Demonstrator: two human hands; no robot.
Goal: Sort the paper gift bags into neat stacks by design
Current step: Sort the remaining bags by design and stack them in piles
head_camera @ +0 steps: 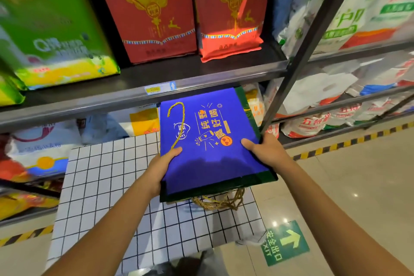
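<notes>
A person's left hand [164, 164] and right hand [265, 150] each keep a clamped grip on a flat blue gift bag [210, 141], stacked on a green one [257, 180], above the checked desk [107, 186]. The pair could slide apart if tilted, and the dangling gold cords [220, 201] could snag on landing.

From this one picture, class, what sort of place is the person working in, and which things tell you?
Most likely a grocery shop. Big red sacks stand on a metal shelf that carries a price tag, and a green exit sign is stuck on the floor.
</notes>
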